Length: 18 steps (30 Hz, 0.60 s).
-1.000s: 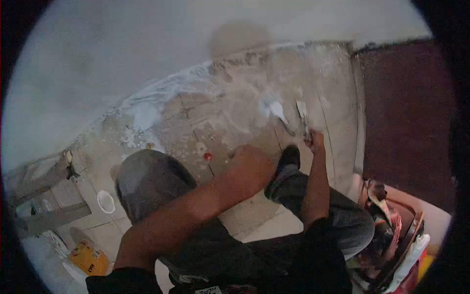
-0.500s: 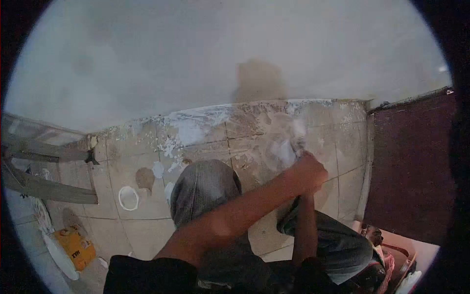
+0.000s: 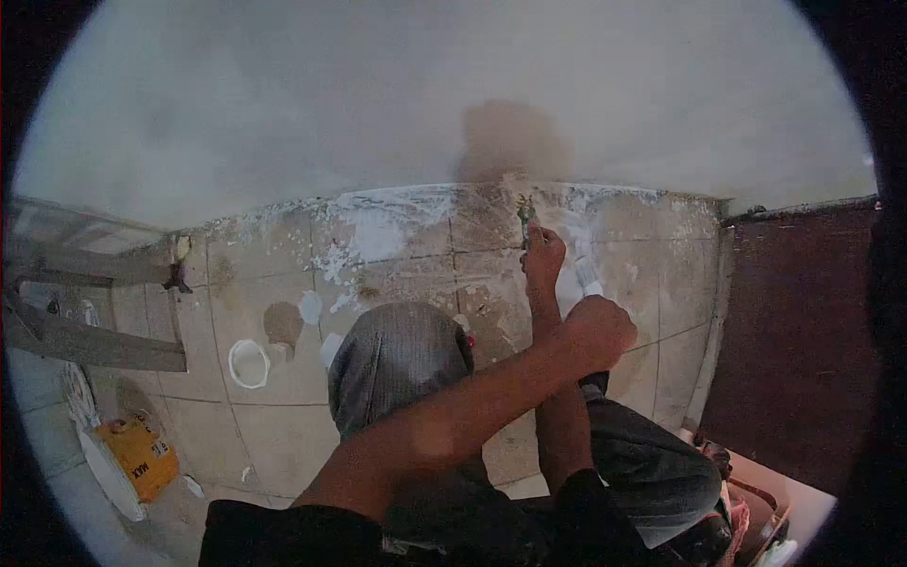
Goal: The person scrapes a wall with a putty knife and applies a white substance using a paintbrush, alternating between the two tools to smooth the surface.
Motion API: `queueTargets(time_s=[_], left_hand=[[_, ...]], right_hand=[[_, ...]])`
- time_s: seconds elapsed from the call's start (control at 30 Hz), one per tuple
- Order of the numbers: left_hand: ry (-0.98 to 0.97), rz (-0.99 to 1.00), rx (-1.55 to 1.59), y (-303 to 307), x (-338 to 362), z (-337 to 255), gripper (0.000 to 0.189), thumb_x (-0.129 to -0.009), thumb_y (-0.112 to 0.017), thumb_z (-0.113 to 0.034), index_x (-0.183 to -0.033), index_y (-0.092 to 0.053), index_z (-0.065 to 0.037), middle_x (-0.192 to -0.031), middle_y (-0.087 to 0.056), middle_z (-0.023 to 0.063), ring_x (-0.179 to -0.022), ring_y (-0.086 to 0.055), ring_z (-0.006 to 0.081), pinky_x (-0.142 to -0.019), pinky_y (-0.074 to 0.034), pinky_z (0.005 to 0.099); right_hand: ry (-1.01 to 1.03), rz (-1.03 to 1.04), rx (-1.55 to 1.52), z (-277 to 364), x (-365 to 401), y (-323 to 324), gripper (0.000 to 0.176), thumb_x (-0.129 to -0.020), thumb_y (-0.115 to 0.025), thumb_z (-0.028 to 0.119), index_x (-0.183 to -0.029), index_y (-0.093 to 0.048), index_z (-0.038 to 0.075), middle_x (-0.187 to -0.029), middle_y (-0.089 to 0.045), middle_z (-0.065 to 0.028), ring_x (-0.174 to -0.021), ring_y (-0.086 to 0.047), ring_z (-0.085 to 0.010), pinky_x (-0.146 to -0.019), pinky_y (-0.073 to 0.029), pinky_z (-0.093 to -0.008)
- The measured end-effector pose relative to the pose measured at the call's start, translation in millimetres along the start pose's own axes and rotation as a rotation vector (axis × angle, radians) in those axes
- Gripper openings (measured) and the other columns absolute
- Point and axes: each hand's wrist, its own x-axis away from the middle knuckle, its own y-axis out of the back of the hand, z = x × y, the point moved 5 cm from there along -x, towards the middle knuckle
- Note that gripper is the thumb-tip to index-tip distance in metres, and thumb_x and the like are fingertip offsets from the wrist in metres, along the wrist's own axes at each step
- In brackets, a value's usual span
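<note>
Left hand [image 3: 601, 333] grips a white tool [image 3: 588, 276], right hand [image 3: 543, 255] a green tool [image 3: 526, 212], fingers closed, crossed forearms [image 3: 444, 430] needing clearance.

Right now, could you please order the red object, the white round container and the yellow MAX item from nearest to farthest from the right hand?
1. Red object: nearest the right hand, just right of the raised knee.
2. White round container: left of the knee.
3. Yellow MAX item: far left.
</note>
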Motion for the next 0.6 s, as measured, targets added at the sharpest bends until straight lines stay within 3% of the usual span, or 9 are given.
queueTargets(time_s=[0.1,0.17,0.2,0.27,0.4,0.47,0.5,0.57,0.6], left_hand=[[0.025,0.026,-0.045,-5.1,-1.1,3.5,0.015,-0.064,-0.065,-0.018,-0.070,-0.067,-0.004,-0.070,-0.065,0.0133,-0.068,-0.066,0.0292,-0.059,-0.053,0.0433],[0.045,0.016,-0.030,-2.9,1.6,4.5,0.015,-0.065,-0.064,-0.017,-0.070,-0.067,-0.003,-0.070,-0.065,0.0134,-0.068,-0.066,0.0288,-0.059,-0.053,0.0432],[0.056,0.004,-0.019,-1.6,1.9,5.0,0.014,-0.065,-0.064,-0.016,-0.070,-0.066,-0.003,-0.070,-0.065,0.0136,-0.068,-0.066,0.0285,-0.059,-0.053,0.0430],[0.048,0.003,-0.010,1.1,1.3,7.3,0.013,-0.065,-0.064,-0.015,-0.070,-0.066,-0.003,-0.070,-0.065,0.0135,-0.068,-0.066,0.0283,-0.060,-0.053,0.0425],[0.041,-0.022,-0.015,-1.5,1.4,9.5,0.012,-0.065,-0.063,-0.015,-0.070,-0.066,-0.004,-0.068,-0.064,0.0131,-0.067,-0.066,0.0283,-0.058,-0.052,0.0414],[0.029,-0.059,-0.003,-0.6,3.1,10.4,0.012,-0.065,-0.063,-0.015,-0.070,-0.066,-0.005,-0.067,-0.064,0.0115,-0.065,-0.065,0.0271,-0.059,-0.052,0.0413],[0.018,-0.097,0.005,0.6,2.9,11.6,0.011,-0.066,-0.063,-0.016,-0.070,-0.066,-0.006,-0.065,-0.063,0.0098,-0.063,-0.065,0.0260,-0.059,-0.051,0.0413],[0.129,-0.107,-0.010,-5.3,4.9,12.3,0.011,-0.066,-0.063,-0.016,-0.072,-0.067,-0.007,-0.068,-0.064,0.0094,-0.064,-0.064,0.0257,-0.062,-0.051,0.0431],[0.182,-0.111,-0.019,-4.5,5.2,13.8,0.011,-0.067,-0.063,-0.017,-0.073,-0.067,-0.008,-0.070,-0.064,0.0092,-0.065,-0.064,0.0255,-0.063,-0.050,0.0441]], right_hand=[[0.220,-0.070,0.179,-5.8,-13.0,-4.7,0.030,-0.087,-0.059,0.026,-0.090,-0.057,-0.004,-0.058,-0.052,-0.0039,-0.041,-0.045,-0.0098,-0.037,-0.033,-0.0260],[0.117,-0.042,0.192,13.7,0.0,-5.7,0.042,-0.085,-0.059,0.032,-0.094,-0.058,-0.009,-0.068,-0.060,-0.0133,-0.060,-0.059,-0.0201,-0.061,-0.046,-0.0351],[0.116,-0.039,0.196,11.6,-0.6,-5.5,0.042,-0.085,-0.059,0.032,-0.094,-0.058,-0.009,-0.068,-0.060,-0.0133,-0.060,-0.059,-0.0201,-0.061,-0.046,-0.0351],[0.150,0.009,0.123,10.0,-3.7,-6.2,0.033,-0.087,-0.060,0.028,-0.094,-0.058,-0.005,-0.066,-0.056,-0.0074,-0.046,-0.048,-0.0110,-0.041,-0.037,-0.0271],[0.374,-0.039,0.256,28.0,11.4,3.3,0.036,-0.087,-0.060,0.028,-0.098,-0.058,-0.005,-0.068,-0.057,-0.0076,-0.049,-0.050,-0.0120,-0.044,-0.038,-0.0265],[0.612,-0.122,0.331,26.4,23.5,11.9,0.037,-0.087,-0.060,0.029,-0.101,-0.058,-0.005,-0.067,-0.057,-0.0073,-0.052,-0.050,-0.0116,-0.046,-0.039,-0.0262],[0.615,-0.123,0.331,26.5,28.5,15.0,0.037,-0.087,-0.060,0.029,-0.101,-0.058,-0.005,-0.067,-0.057,-0.0073,-0.052,-0.050,-0.0116,-0.046,-0.039,-0.0262],[0.182,0.013,0.212,2.5,34.1,20.9,0.036,-0.087,-0.060,0.029,-0.101,-0.058,-0.004,-0.070,-0.058,-0.0083,-0.051,-0.050,-0.0114,-0.047,-0.040,-0.0273],[0.181,0.012,0.212,-4.3,36.0,24.2,0.036,-0.087,-0.060,0.029,-0.101,-0.058,-0.004,-0.070,-0.058,-0.0083,-0.051,-0.050,-0.0114,-0.047,-0.040,-0.0273]])
